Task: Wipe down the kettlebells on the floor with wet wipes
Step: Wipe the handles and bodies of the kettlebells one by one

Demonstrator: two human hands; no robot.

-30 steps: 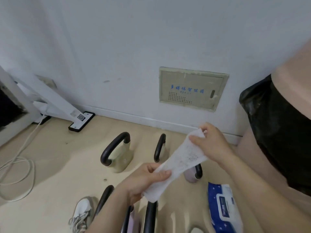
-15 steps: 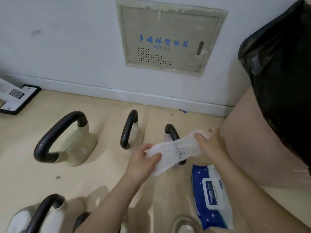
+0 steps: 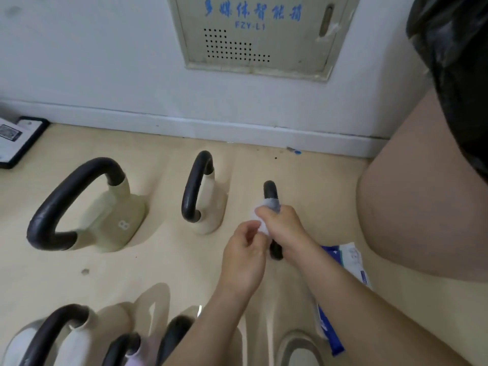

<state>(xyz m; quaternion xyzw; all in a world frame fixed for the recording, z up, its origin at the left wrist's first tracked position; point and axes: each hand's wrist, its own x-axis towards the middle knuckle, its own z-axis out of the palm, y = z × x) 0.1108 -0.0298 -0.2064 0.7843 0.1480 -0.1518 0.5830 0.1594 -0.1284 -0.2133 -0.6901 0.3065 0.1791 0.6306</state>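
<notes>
Several kettlebells with black handles stand on the beige floor. A large cream kettlebell (image 3: pixel 105 217) is at the left and a smaller cream kettlebell (image 3: pixel 204 199) in the middle. The small kettlebell's black handle (image 3: pixel 270 190) at the right is wrapped in a white wet wipe (image 3: pixel 266 207). My right hand (image 3: pixel 284 228) grips the wipe around that handle. My left hand (image 3: pixel 244 257) pinches the wipe's loose end beside it. The small kettlebell's body is hidden behind my hands.
More kettlebells (image 3: pixel 55 336) stand along the bottom edge. A blue wet wipe pack (image 3: pixel 351 262) lies on the floor under my right forearm. The wall with a beige panel (image 3: pixel 258 33) is close behind. My knee (image 3: pixel 422 207) is at the right; a flat stand base (image 3: pixel 18 138) lies far left.
The wipe was stretched between both hands in the air; now it is wrapped around the small kettlebell's handle. My head and hands moved down and closer to the floor.
</notes>
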